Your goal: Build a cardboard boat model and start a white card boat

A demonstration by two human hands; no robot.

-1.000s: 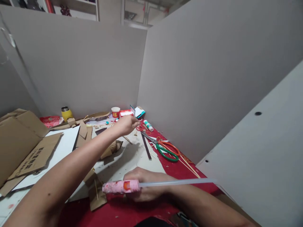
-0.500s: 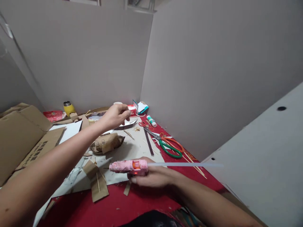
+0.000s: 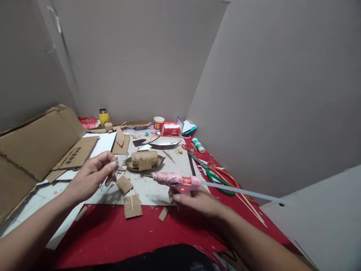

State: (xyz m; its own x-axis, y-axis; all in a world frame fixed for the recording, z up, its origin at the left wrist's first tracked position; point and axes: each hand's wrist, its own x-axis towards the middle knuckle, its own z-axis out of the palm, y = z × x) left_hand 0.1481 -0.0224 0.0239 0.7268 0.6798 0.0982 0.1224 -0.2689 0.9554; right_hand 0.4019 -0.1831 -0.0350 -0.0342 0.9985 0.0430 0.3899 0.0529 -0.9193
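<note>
In my right hand is a pink hot glue gun, its nozzle pointing left and a long clear glue stick sticking out behind. A small orange light glows on it. My left hand hovers over the left of the work area with thumb and fingers pinched together; whatever is between them is too small to make out. Between and beyond the hands sits a small cardboard boat with a rounded cover. Close to my left hand lie cardboard pieces with thin sticks on them.
Green- and orange-handled scissors lie on the right, near thin wooden skewers and a glue bottle. A paper cup, a red box and a yellow bottle stand at the back. A large cardboard box fills the left.
My left hand has drawn back from above the far items to the near left, its fingers now pinched. The glue gun stays in my right hand. The view has turned left.
</note>
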